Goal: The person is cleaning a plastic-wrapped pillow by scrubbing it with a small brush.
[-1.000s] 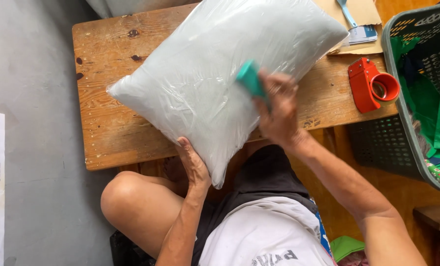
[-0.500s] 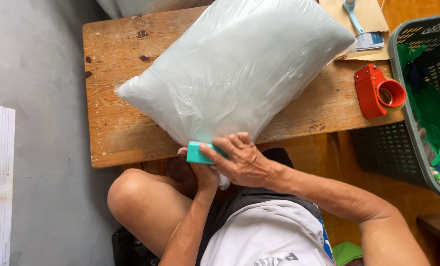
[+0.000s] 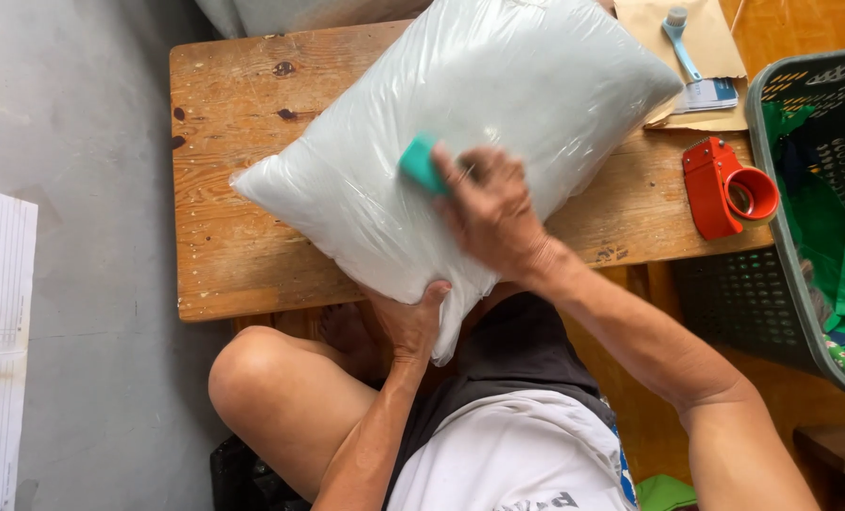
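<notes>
Right hand (image 3: 493, 213) clamped on green block (image 3: 421, 163) atop bagged pillow (image 3: 470, 123); left hand (image 3: 408, 317) gripping pillow's lower edge over table (image 3: 233, 237).

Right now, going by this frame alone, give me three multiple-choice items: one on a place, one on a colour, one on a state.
1. Where is the red tape dispenser?
A. on the wooden table, right of the pillow
B. in the basket
C. on the floor

2. What colour is the small block in the right hand?
A. red
B. teal green
C. yellow

3. How is the plastic-wrapped pillow held?
A. lying untouched
B. lifted off the table
C. left hand gripping its near corner

Answers: 1 A, beside the basket; 2 B, teal against white plastic; 3 C, fingers curl round the corner.
</notes>
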